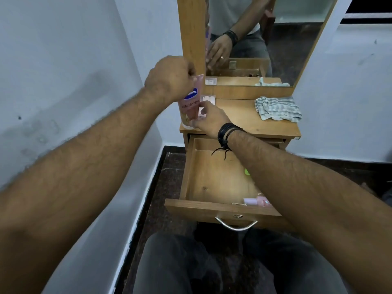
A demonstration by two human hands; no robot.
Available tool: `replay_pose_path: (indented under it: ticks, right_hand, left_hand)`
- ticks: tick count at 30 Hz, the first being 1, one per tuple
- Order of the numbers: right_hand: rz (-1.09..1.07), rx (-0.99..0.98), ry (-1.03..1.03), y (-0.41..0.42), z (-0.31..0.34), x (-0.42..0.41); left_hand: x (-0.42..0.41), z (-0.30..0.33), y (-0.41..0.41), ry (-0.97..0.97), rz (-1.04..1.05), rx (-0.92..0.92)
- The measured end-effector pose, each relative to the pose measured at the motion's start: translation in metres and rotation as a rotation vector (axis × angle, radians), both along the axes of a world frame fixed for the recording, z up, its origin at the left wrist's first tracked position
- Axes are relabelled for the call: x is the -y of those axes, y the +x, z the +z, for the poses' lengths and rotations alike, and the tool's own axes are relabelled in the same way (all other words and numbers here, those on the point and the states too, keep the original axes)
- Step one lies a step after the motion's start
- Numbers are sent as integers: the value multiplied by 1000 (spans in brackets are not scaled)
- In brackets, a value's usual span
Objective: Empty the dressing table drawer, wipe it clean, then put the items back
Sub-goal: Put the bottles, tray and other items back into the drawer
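Head cam: left hand (169, 78) gripped pink lotion tube (191, 102) upright on counter (244, 115), right hand (209, 118) pinched small clear box (202, 112). Best park both well back, remaining drawer (212, 175) items next.

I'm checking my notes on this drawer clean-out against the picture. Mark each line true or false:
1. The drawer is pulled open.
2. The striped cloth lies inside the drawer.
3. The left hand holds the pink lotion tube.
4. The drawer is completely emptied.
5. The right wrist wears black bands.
1. True: the drawer stands pulled out.
2. False: the striped cloth lies on the table top.
3. True: the left hand grips the pink lotion tube near its top.
4. False: small items remain at its front right corner.
5. True: black bands circle the wrist of the right hand.
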State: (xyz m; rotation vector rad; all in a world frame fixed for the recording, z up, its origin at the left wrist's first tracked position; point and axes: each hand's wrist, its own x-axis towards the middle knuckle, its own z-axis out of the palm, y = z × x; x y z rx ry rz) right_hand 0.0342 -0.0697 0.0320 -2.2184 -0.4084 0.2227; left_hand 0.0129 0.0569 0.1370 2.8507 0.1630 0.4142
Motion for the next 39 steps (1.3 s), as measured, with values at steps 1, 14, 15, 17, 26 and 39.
replay_pose_path:
  ticks: [1, 14, 15, 17, 26, 39]
  right_hand:
    - [14, 13, -4, -2, 1, 5]
    - [354, 161, -900, -35, 5, 89]
    - [371, 175, -953, -40, 1, 90]
    - [381, 248, -1052, -50, -10, 90]
    - [364, 128, -1237, -85, -45, 73]
    - [448, 12, -1223, -83, -75, 76]
  left_hand:
    - [0, 5, -3, -70, -4, 3]
    - [13, -60, -62, -415, -53, -647]
    - [18, -71, -65, -364, -72, -699]
    - [28, -92, -69, -258, -83, -762]
    - [62, -148, -84, 93, -124, -778]
    - [77, -173, -100, 232, -116, -850]
